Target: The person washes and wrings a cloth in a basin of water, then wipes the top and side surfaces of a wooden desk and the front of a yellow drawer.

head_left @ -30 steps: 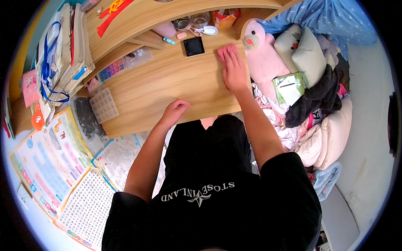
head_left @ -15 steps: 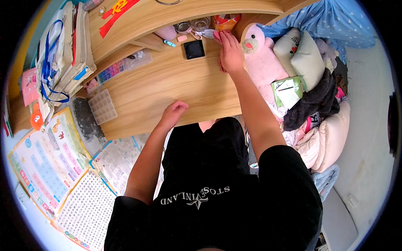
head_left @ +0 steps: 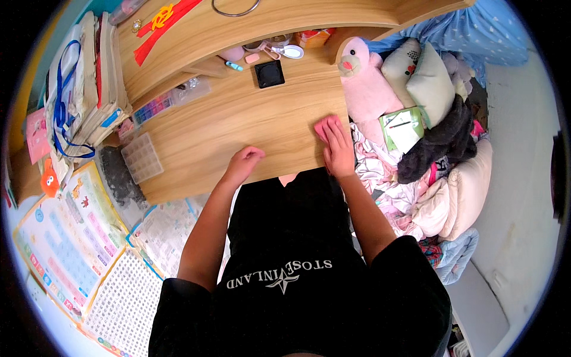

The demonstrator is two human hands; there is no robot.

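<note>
Matt rosy-pink cloth on a smooth, pale-brown wood-grain desktop

Under the right hand, the cloth looks dull and soft, while the desktop around it has a faint satin sheen. Ahead of the left hand, a square black tray looks like glossy plastic; farther out, a thin silvery ring shines like metal, near a red ribbon of smooth, cloth-like finish. Left of that hand, a rectangular clear compartment box looks like shiny plastic. Right of the right hand, a pale-pink plush bear has a fuzzy, matt pile, and a dark-grey shaggy textile looks rough.
</note>
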